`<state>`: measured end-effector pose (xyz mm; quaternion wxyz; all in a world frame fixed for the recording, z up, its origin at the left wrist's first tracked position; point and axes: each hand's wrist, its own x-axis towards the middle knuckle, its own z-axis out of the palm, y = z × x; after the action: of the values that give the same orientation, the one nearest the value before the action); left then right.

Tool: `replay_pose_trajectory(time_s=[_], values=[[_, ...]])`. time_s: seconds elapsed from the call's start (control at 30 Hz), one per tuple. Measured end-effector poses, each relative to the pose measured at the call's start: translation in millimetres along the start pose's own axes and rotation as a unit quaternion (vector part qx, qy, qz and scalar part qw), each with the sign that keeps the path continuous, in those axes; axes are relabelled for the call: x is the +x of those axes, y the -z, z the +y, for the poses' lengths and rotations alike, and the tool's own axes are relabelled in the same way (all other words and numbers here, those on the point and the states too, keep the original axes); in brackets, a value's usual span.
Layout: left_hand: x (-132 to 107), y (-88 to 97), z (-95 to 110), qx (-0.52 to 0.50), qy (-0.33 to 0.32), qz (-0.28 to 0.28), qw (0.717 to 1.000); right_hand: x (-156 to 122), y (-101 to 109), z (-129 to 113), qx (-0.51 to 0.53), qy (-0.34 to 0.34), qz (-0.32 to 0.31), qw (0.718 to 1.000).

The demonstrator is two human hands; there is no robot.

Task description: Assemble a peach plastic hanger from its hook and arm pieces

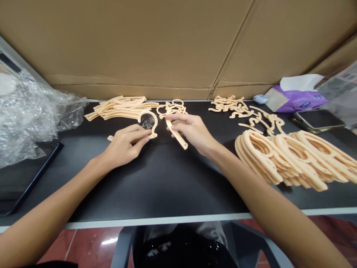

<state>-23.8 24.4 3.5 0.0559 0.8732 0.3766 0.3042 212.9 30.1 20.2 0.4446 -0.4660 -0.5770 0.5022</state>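
My left hand (pixel 124 145) is closed around a cream plastic hanger piece with a round hook (pixel 155 121). The hook rises past my fingertips, and a thin end of the piece sticks out on the other side of the hand. Just to the right, my right hand (pixel 193 132) pinches a slim cream hanger arm (pixel 180 139), tilted, with a hole near its lower end. The two pieces are apart. Through the hook I see a patch of small dark bits (pixel 147 121) that I cannot make out. Loose cream hooks (pixel 176 108) lie behind my right hand.
Long hanger arms (pixel 119 106) are piled at the back left, small curved pieces (pixel 228 104) at the back right. Stacked folded hangers (pixel 259 156), a tissue pack (pixel 295 98) and a phone (pixel 320 119) are on the right. Clear plastic bags (pixel 30 108) cover the left; cardboard (pixel 139 44) stands behind.
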Motion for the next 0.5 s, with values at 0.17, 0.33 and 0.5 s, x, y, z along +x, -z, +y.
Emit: replay_pose_trajectory(time_s=[0.17, 0.33, 0.5], values=[[-0.2, -1.4, 0.3, 0.006, -0.031, 0.017, 0.999, -7.7, -2.1, 11.4, -0.285, 0.118, -0.072, 0.948], [-1.4, -3.0, 4.5, 0.001, -0.062, 0.028, 0.998, -16.7, -12.3, 11.6, -0.397, 0.25, -0.012, 0.883], [-3.1, -5.4, 11.7, 0.001, -0.107, 0.026, 0.994, -16.5, -16.8, 4.8, -0.26, 0.199, -0.028, 0.945]])
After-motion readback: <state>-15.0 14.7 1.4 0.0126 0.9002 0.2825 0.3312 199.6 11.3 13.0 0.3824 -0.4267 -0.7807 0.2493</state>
